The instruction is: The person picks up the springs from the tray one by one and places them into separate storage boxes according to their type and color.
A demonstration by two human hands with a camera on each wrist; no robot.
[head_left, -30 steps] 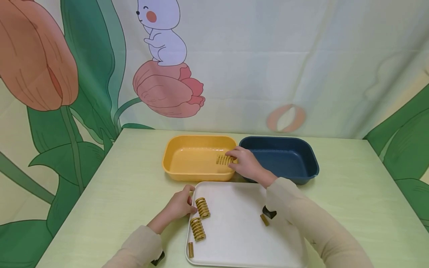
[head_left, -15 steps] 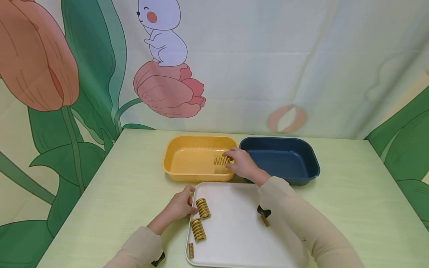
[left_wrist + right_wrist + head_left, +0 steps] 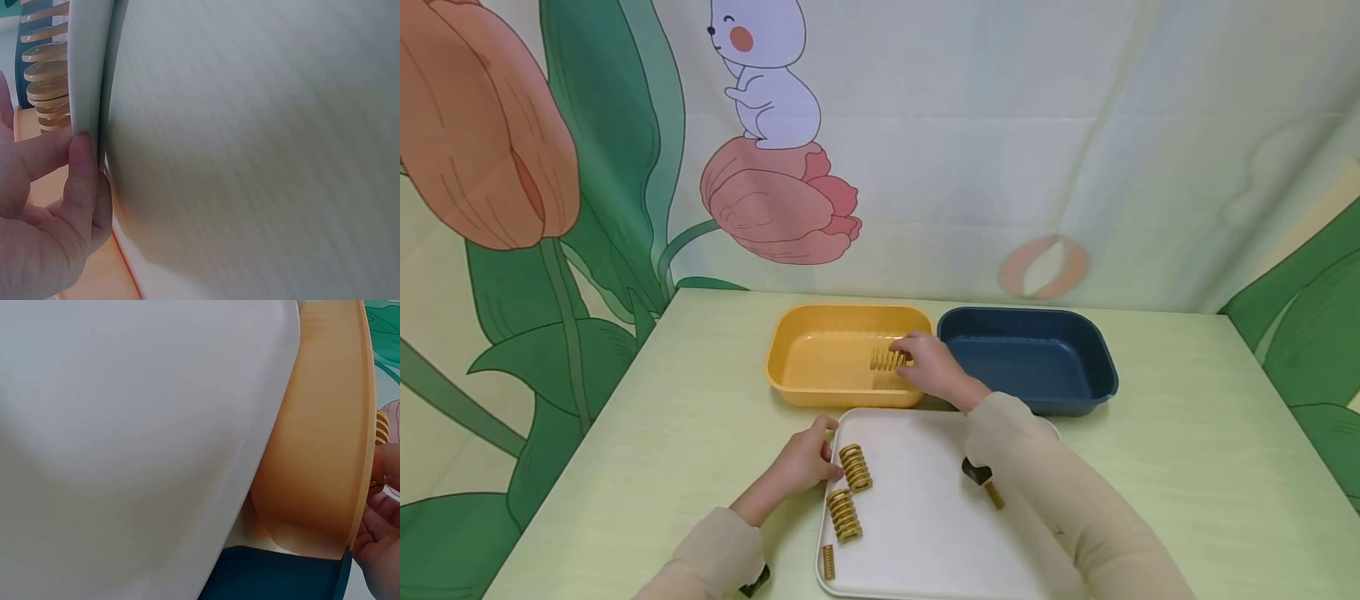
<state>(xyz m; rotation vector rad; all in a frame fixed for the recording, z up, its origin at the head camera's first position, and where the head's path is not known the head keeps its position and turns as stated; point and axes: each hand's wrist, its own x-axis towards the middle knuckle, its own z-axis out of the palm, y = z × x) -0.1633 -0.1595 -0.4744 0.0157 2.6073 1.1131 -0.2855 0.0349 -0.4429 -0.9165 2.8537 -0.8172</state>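
In the head view my right hand [image 3: 931, 364] holds a thick gold coil spring [image 3: 882, 360] by one end, over the right part of the yellow bin [image 3: 842, 398]. The right wrist view catches that spring [image 3: 382, 428] past the bin's wall, partly hidden. My left hand [image 3: 800, 460] pinches the left rim of the white tray [image 3: 921, 525]; the left wrist view has its fingers around the rim [image 3: 89, 75]. Near this hand, two thick gold springs [image 3: 855, 467] lie on the tray. A small thin spring [image 3: 828, 562] lies in the tray's lower left corner.
A dark blue bin [image 3: 1030, 362] stands right of the yellow one, both behind the tray. Another small brown spring [image 3: 994, 496] lies on the tray beside the right sleeve [image 3: 1037, 475], which covers part of the tray. A printed curtain [image 3: 940, 167] hangs behind the table.
My right hand has moved slightly left with the spring, further over the yellow bin. My left hand has stayed at the tray's rim.
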